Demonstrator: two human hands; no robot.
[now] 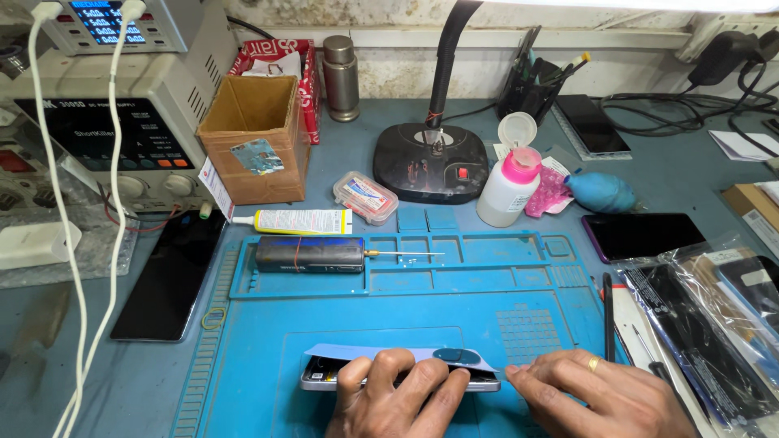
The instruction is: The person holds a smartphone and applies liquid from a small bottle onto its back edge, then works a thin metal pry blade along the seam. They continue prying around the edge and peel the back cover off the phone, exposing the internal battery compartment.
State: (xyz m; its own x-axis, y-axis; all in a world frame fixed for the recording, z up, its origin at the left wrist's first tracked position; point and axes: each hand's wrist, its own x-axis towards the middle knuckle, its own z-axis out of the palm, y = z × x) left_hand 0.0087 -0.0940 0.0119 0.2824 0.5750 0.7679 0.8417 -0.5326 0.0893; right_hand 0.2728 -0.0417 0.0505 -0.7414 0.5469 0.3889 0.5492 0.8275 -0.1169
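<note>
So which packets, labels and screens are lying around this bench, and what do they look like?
Power supply display: far left, blue lit digits.
Cardboard box: open, brown, blue sticker.
Red carton: behind the box.
Glue tube: lying flat, white and yellow label.
Plastic case: small, clear, red-white label.
Bottle: white, pink cap.
Dark phone: right, screen off.
</note>
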